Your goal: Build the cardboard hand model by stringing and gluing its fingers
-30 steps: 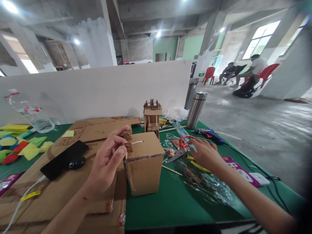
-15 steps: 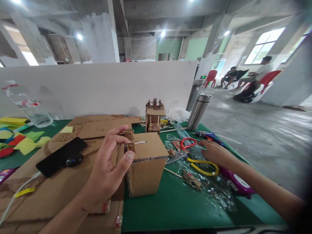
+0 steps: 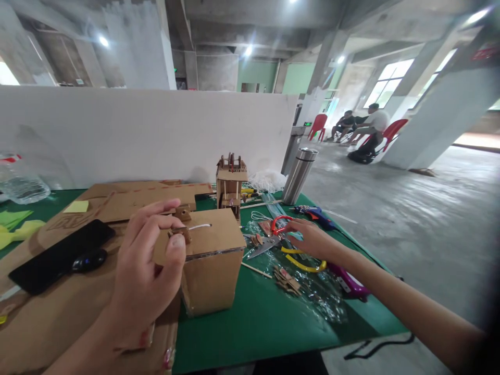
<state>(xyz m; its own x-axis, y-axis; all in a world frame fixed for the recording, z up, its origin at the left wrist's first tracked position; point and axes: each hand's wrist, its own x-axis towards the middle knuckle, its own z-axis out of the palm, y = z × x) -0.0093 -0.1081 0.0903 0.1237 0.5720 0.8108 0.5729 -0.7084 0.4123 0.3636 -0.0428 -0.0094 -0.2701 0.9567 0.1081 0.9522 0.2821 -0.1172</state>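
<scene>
One tan, tapering cardboard box [image 3: 213, 278] stands on a green table [image 3: 269, 330].
The left hand [image 3: 150, 260] pinches a small brown cardboard tab [image 3: 187, 235] at the box's top; the right hand [image 3: 310, 237] is at red-handled metal scissors [image 3: 266, 245], whether its grip is closed I cannot tell.

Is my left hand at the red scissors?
No, your right hand is at the red-handled scissors; your left hand is at the cardboard box.
</scene>
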